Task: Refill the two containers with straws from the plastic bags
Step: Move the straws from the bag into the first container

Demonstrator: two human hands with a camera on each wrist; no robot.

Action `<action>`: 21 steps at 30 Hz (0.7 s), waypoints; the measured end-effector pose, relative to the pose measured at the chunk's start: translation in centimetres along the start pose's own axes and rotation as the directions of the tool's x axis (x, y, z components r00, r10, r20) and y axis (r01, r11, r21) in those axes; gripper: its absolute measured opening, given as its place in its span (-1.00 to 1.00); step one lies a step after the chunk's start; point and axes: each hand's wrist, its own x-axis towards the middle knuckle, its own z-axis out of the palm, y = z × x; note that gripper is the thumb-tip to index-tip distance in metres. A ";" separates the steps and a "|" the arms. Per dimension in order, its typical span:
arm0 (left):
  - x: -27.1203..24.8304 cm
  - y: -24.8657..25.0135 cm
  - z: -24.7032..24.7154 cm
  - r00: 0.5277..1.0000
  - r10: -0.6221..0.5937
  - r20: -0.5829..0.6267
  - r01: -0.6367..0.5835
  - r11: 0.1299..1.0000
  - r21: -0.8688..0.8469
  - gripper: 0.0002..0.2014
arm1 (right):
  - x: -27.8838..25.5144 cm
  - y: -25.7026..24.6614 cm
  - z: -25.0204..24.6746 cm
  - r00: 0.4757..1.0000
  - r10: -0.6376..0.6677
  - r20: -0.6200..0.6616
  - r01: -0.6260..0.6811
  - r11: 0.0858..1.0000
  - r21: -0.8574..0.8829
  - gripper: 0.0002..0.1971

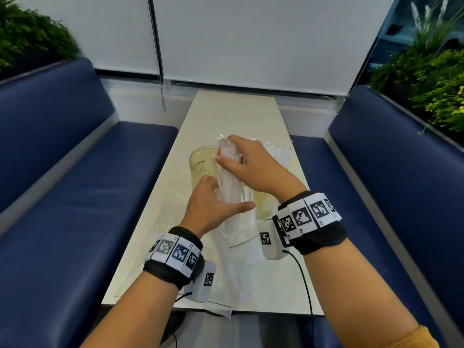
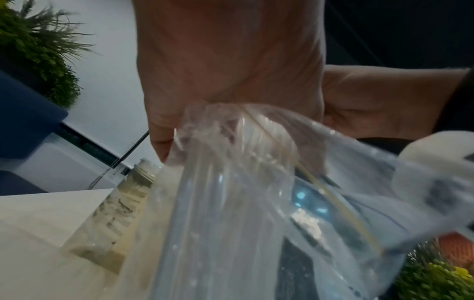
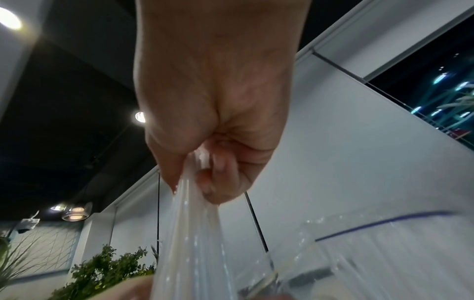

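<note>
The right hand (image 1: 248,167) grips the top of a bundle of straws (image 1: 231,189), its fingers and thumb curled tightly round the upper ends; the right wrist view shows the same fist (image 3: 212,113) closed on the pale tubes (image 3: 195,233) running down from it. The left hand (image 1: 211,209) is lower down, wrapped about the clear bag (image 1: 233,227) that sheathes the bundle's lower part, thumb stretched across the front and fingers curved behind. In the left wrist view that hand (image 2: 225,67) gathers the crinkled plastic (image 2: 243,182) with the straws (image 2: 256,130) inside it.

The bundle stands nearly upright, leaning slightly away from the person, above the table (image 1: 233,111). Just behind and left of it stands an open, clear jar (image 1: 202,162), seen also in the left wrist view (image 2: 115,207). A second jar (image 1: 263,204) stands behind the bundle to the right, largely hidden by the right wrist. Another bag (image 1: 276,154) of straws lies on the table beyond the right hand. More loose plastic (image 1: 241,277) lies flat on the near end of the table. Blue benches (image 1: 75,197) flank the table.
</note>
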 end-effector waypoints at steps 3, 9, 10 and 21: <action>0.5 -0.4 0.7 1.000 -0.002 -0.018 0.001 1.000 -0.025 -0.58 | -0.1 0.0 1.4 0.990 0.043 -0.133 -0.026 0.991 0.128 -0.72; 0.3 -0.4 1.1 0.994 0.101 -0.041 -0.107 0.979 -0.176 -0.62 | -1.2 0.7 5.3 0.940 0.214 -0.266 -0.201 0.977 0.077 -0.51; 0.3 -0.5 1.1 0.995 0.092 -0.047 -0.098 0.981 -0.170 -0.66 | -1.1 1.0 5.7 0.939 0.214 -0.270 -0.204 0.977 0.067 -0.56; 0.0 -0.3 0.8 0.998 -0.034 -0.046 0.034 0.999 -0.008 -0.43 | 1.0 -0.3 3.9 0.907 0.016 -0.420 -0.046 0.997 -0.061 -0.54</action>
